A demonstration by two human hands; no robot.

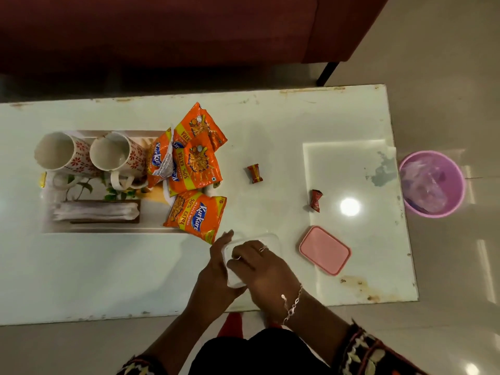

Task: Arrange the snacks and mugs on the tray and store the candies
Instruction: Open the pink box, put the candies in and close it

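Two white mugs with red flowers [63,154] [119,154] stand on a printed tray [102,212] at the left, next to several orange snack packets [198,158]. One packet [197,216] hangs over the tray's right edge. A clear plastic box [270,240] sits near the table's front edge. My left hand [216,269] holds its left side. My right hand [259,269] reaches into it from above, fingers bent; what they hold is hidden. Two red wrapped candies [255,173] [315,200] lie loose on the table. The pink lid [324,250] lies to the box's right.
The white table [108,272] has worn edges. A pink bin [433,184] with a plastic liner stands on the floor past the table's right end. A dark red sofa [162,31] runs along the far side.
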